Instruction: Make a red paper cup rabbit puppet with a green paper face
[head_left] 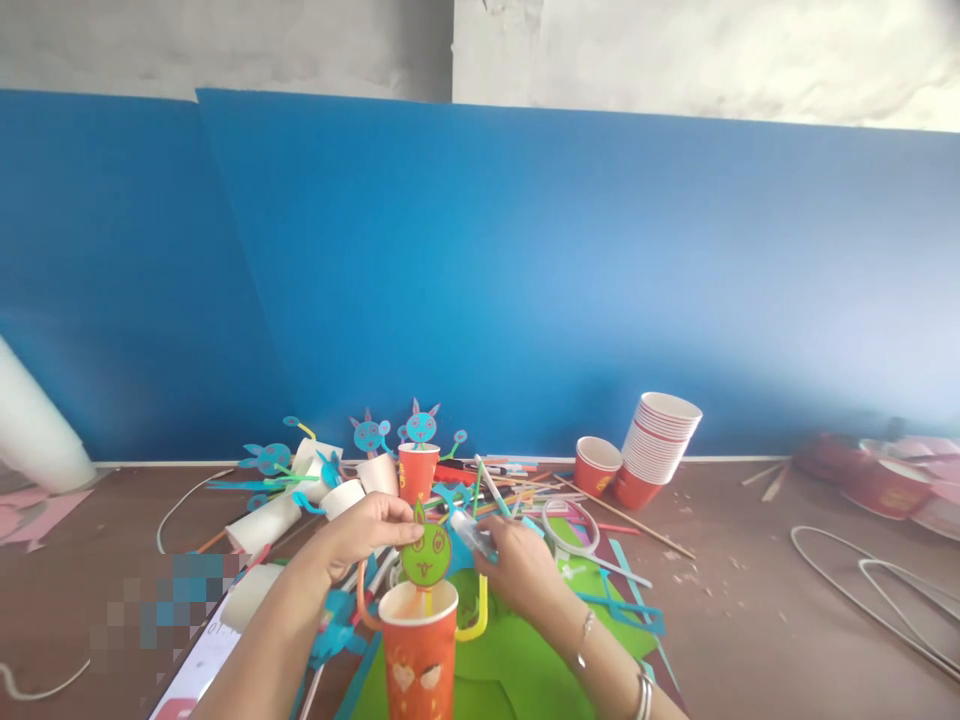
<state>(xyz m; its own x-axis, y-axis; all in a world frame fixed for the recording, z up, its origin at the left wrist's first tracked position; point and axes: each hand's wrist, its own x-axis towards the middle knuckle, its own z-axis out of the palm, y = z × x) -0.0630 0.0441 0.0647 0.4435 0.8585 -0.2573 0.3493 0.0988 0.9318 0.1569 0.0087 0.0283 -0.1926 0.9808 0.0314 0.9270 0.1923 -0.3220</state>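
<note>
A red paper cup (420,665) with a white rim stands upright in front of me. A green paper animal face (427,556) with drawn eyes rises from its mouth on a yellow stem. My left hand (375,530) pinches this face at its upper left edge, by the ear. In my right hand (517,560) is a small tube (471,532), clear and whitish; its print is too blurred to read. The tube's tip is close to the face's right side. An orange bent straw (364,600) sticks out left of the cup, a yellow bent straw (480,612) right.
Green paper sheets (517,665) lie under the cup. Behind stand cups with blue animal faces (421,428), amid scattered straws and pens. A cup stack (660,450), a tape roll (570,527) and a cable (862,590) are to the right. A blue board (525,260) borders the table.
</note>
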